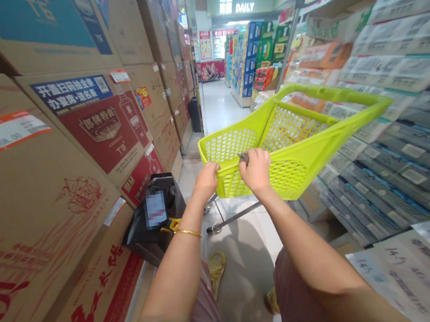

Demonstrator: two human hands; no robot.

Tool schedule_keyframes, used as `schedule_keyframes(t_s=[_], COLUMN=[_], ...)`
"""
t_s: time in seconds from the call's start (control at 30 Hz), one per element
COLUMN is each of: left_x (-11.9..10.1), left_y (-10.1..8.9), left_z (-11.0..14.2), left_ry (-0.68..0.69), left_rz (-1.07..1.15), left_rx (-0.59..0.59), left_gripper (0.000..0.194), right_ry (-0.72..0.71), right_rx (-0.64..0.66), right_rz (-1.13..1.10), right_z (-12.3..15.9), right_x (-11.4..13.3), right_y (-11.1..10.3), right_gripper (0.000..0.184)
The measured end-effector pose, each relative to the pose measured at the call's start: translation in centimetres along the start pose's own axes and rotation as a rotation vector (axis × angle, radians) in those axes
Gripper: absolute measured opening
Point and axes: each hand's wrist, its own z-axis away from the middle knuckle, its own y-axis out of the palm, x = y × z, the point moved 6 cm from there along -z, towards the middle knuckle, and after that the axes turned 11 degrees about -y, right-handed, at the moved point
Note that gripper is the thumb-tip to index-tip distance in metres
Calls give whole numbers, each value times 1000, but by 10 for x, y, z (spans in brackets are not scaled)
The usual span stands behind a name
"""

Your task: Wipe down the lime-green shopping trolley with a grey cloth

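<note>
A lime-green plastic shopping cart (302, 171) with perforated sides stands in front of me, turned at an angle across the aisle. My left hand (208, 178) is closed over the rim at its near left corner. Further right along the same rim, my right hand (255, 169) is closed on a small crumpled grey cloth (243, 158), pressing it against the rim. Only a bit of the cloth shows past the fingers. Through the upper opening, the inside of the basket shows its mesh wall.
Stacked cardboard cartons (93, 123) wall the left side. A black bag (169, 187) with a phone-like screen (155, 209) stands on the floor beside them. Packaged goods (389, 50) fill the right side, with stacked grey packs (392, 170) lower down. Ahead, the tiled aisle (219, 103) runs past colourful displays.
</note>
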Motion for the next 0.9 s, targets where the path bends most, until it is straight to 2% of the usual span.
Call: schedule_keyframes(t_s=[0.1,0.23,0.27,0.43,0.6,0.8,0.9], left_x=[0,2,2,2,-2,-6,-14], left_y=[2,4,4,0,-1,-3,-4], left_z=[-1,-2,-3,-3,-2,-1,2], left_ry=[-3,2,8,14,15,-22,-33], left_rz=[10,54,67,48,-53,-133,-187], left_rx=[-9,-11,-8,13,42,60,35], left_gripper=[22,18,17,16,19,20,22], right_ry=[14,-125,-121,-212,-218,-61,-36], right_rx=[14,68,62,94,122,28,16], right_rz=[-34,-177,-192,-197,-100,-15,1], right_z=[3,10,12,10,2,-7,-8], right_x=[7,47,53,63,43,-13,-27], right_y=[4,21,24,29,19,0,-2], right_gripper=[17,15,15,15,13,12,11])
